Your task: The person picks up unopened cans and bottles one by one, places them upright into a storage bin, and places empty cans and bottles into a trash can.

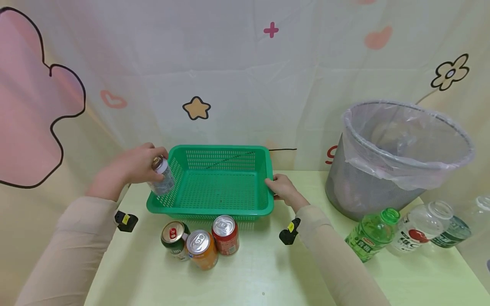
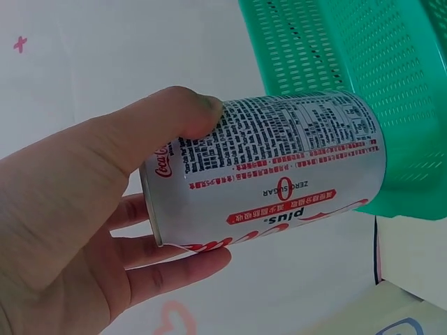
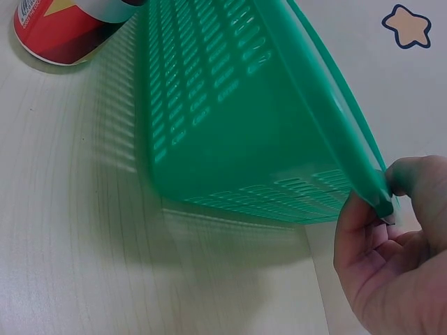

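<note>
A green plastic basket (image 1: 214, 211) with slotted walls stands on the table. My left hand (image 1: 139, 165) grips a silver Coca-Cola can (image 2: 272, 174) by its top end, thumb on one side and fingers on the other. The can overlaps the basket's left end in the head view, tilted. At the basket's right end, my right hand (image 1: 285, 190) pinches the rim between thumb and fingers. Three more cans stand close together just in front of the basket: a dark green can (image 1: 175, 246), an orange can (image 1: 204, 255) and a red can (image 1: 226, 241).
On the right, a grey mesh bin (image 1: 346, 187) with a clear liner stands by the curtain (image 1: 237, 76). Before it are a green bottle (image 1: 369, 238) and a clear bottle (image 1: 421, 229), with another bottle (image 1: 455, 231) at the table's right side. The pale table (image 1: 264, 272) meets the curtain behind the basket.
</note>
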`<control>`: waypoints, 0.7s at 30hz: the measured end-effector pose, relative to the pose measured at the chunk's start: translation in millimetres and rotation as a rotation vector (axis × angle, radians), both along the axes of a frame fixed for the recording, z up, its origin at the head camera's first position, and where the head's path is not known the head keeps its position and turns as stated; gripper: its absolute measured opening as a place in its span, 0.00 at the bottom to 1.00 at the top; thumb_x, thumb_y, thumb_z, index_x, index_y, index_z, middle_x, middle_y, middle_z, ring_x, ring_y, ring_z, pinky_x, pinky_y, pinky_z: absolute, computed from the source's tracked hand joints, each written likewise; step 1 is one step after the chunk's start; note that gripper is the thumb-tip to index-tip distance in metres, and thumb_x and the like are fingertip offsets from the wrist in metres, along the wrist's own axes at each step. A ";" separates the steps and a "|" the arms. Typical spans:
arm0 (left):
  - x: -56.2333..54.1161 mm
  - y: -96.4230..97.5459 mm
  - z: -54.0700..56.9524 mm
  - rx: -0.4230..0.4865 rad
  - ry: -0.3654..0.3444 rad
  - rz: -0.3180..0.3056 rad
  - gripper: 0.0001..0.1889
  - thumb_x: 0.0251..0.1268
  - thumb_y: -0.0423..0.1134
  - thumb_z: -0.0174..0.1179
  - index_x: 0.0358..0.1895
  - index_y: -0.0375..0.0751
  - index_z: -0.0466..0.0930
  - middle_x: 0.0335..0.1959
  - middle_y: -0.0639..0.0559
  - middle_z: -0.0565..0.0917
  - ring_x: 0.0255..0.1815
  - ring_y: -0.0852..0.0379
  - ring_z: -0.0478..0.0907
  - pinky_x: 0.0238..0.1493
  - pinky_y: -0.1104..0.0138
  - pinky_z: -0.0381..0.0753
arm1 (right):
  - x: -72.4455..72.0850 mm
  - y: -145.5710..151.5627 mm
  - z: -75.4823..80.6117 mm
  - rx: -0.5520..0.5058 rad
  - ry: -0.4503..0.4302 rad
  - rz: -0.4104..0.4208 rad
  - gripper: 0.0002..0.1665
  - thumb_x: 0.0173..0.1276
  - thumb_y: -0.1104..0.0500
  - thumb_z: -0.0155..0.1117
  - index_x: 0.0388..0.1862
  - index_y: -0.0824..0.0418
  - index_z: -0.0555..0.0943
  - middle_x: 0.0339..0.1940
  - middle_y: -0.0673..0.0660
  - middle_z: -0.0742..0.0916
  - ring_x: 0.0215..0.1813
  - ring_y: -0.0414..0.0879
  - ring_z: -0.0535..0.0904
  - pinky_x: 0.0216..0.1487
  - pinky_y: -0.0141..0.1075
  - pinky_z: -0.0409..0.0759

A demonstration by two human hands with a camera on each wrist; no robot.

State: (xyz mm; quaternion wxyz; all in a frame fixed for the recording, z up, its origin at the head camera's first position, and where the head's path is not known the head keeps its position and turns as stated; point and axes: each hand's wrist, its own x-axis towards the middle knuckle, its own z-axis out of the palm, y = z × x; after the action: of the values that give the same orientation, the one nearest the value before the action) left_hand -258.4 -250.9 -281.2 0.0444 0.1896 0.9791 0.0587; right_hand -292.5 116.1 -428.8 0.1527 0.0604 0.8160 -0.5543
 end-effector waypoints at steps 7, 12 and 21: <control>-11.8 9.6 -5.8 -0.010 -0.018 -0.016 0.24 0.50 0.41 0.65 0.53 0.41 0.72 0.46 0.38 0.73 0.39 0.46 0.74 0.35 0.55 0.78 | -2.2 -2.0 -1.2 0.007 0.006 0.000 0.21 0.69 0.55 0.48 0.53 0.69 0.70 0.43 0.63 0.79 0.37 0.47 0.80 0.40 0.41 0.82; -20.3 14.4 -16.4 -0.008 -0.042 -0.013 0.24 0.51 0.41 0.65 0.53 0.41 0.72 0.45 0.39 0.73 0.39 0.46 0.73 0.37 0.55 0.77 | -4.0 -2.4 -3.4 0.008 0.001 0.003 0.22 0.69 0.54 0.48 0.53 0.69 0.70 0.44 0.63 0.79 0.38 0.47 0.79 0.41 0.42 0.81; -35.8 24.2 -36.4 -0.039 -0.076 0.004 0.23 0.53 0.43 0.64 0.53 0.45 0.71 0.45 0.41 0.72 0.40 0.47 0.72 0.36 0.56 0.76 | -2.9 -0.2 -2.8 0.019 -0.011 -0.002 0.22 0.69 0.54 0.48 0.54 0.69 0.70 0.45 0.63 0.78 0.39 0.47 0.79 0.37 0.38 0.82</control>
State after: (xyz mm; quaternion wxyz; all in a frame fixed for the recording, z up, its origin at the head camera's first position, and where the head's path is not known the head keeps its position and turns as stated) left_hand -294.2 -226.7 -317.5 0.0850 0.1842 0.9781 0.0469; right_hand -295.4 115.9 -431.6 0.1561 0.0657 0.8202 -0.5464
